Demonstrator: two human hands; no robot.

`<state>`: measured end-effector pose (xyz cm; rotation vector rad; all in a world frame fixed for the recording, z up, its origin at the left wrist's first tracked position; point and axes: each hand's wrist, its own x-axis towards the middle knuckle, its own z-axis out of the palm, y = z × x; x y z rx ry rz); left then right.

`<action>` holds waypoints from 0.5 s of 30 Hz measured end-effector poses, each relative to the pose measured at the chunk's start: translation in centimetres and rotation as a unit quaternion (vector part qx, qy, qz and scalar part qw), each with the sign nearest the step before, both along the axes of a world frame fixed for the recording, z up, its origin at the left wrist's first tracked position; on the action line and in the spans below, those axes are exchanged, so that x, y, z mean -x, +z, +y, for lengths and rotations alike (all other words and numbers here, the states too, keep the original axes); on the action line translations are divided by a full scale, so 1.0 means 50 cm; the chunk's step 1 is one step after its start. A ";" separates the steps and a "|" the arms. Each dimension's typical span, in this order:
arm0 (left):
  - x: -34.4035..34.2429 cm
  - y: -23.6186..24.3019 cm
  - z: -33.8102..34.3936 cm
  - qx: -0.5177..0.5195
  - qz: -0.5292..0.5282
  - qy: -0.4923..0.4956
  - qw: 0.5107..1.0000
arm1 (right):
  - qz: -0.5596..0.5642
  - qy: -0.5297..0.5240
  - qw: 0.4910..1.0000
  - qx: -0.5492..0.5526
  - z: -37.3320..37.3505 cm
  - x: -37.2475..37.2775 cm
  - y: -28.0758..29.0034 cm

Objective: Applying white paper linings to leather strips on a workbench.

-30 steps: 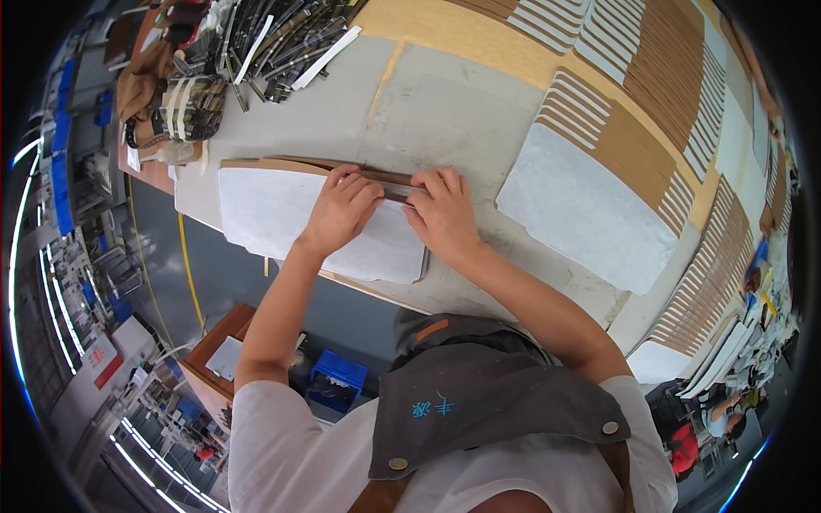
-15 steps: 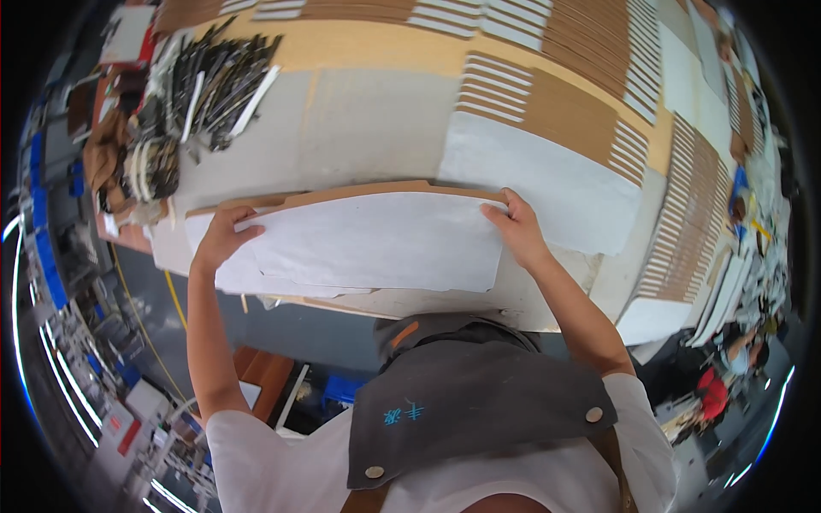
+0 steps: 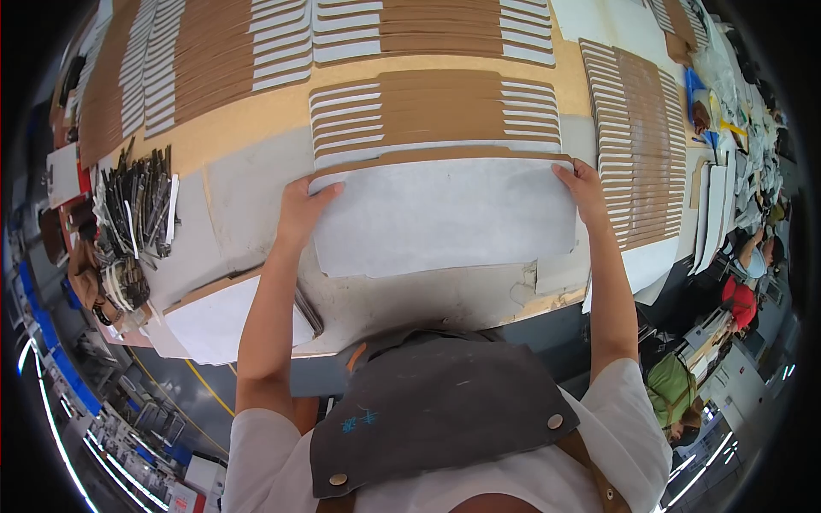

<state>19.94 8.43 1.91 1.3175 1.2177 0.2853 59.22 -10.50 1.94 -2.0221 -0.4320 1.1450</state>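
A wide white-faced sheet (image 3: 445, 218) with a brown strip along its far edge is stretched between my hands. My left hand (image 3: 308, 208) pinches its far left corner, thumb on the white face. At the far right corner my right hand (image 3: 580, 185) grips it the same way. The sheet lies over the near part of an overlapped row of brown and white pieces (image 3: 440, 107), hiding some of it. Whether it touches that row I cannot tell. Left of my left forearm is a stack of similar white sheets (image 3: 218, 321) at the table's near edge.
More overlapped rows of brown pieces (image 3: 214, 51) fill the far side of the table (image 3: 256, 171). Another row (image 3: 637, 145) lies to the right. A heap of dark strips (image 3: 137, 205) sits at the left, beside a tied bundle (image 3: 124, 286). People sit at the far right.
My hands have carried the sheet rightward, off the stack at the left and up to the overlapped row. The view has turned to the right as well. Both hands keep their grip.
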 end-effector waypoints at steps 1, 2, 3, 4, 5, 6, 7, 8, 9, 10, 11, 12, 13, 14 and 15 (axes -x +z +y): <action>-0.009 -0.003 0.004 0.002 0.009 0.009 1.000 | -0.024 0.015 1.000 -0.001 0.002 -0.003 -0.010; -0.016 -0.007 0.007 0.004 0.019 0.017 1.000 | -0.019 0.012 1.000 0.002 0.001 -0.003 -0.017; -0.021 -0.013 0.010 0.005 0.023 0.015 1.000 | -0.030 0.005 1.000 0.002 0.006 -0.002 -0.021; -0.023 -0.020 0.013 0.008 0.043 0.018 0.999 | -0.041 -0.002 0.999 0.002 0.008 -0.002 -0.026; -0.024 -0.025 0.015 0.011 0.063 0.020 0.998 | -0.038 -0.004 0.999 0.004 0.008 -0.006 -0.037; -0.028 -0.025 0.018 0.014 0.065 0.017 0.998 | -0.061 0.002 0.998 0.001 0.004 -0.011 -0.050; -0.032 -0.022 0.021 -0.004 0.102 0.002 0.995 | -0.085 0.009 0.996 -0.001 0.000 -0.014 -0.061; -0.035 -0.022 0.022 -0.021 0.138 -0.012 0.990 | -0.084 0.006 0.996 0.002 -0.005 -0.018 -0.069; -0.034 -0.025 0.023 -0.020 0.139 -0.014 0.990 | -0.090 0.008 0.996 0.012 -0.005 -0.021 -0.074; -0.031 -0.029 0.023 -0.036 0.141 -0.016 0.989 | -0.097 0.009 0.995 0.022 -0.005 -0.023 -0.076; -0.028 -0.033 0.022 -0.053 0.142 -0.018 0.988 | -0.097 0.008 0.995 0.024 -0.007 -0.024 -0.077; -0.023 -0.036 0.021 -0.052 0.143 -0.018 0.988 | -0.104 0.007 0.994 0.021 -0.004 -0.020 -0.075; -0.018 -0.039 0.020 -0.060 0.140 -0.019 0.988 | -0.112 0.006 0.994 0.018 -0.001 -0.015 -0.072; -0.014 -0.042 0.019 -0.068 0.137 -0.019 0.988 | -0.111 0.006 0.994 0.018 0.003 -0.011 -0.067; -0.014 -0.040 0.017 -0.067 0.137 -0.020 0.988 | -0.112 0.009 0.994 0.015 0.006 -0.006 -0.059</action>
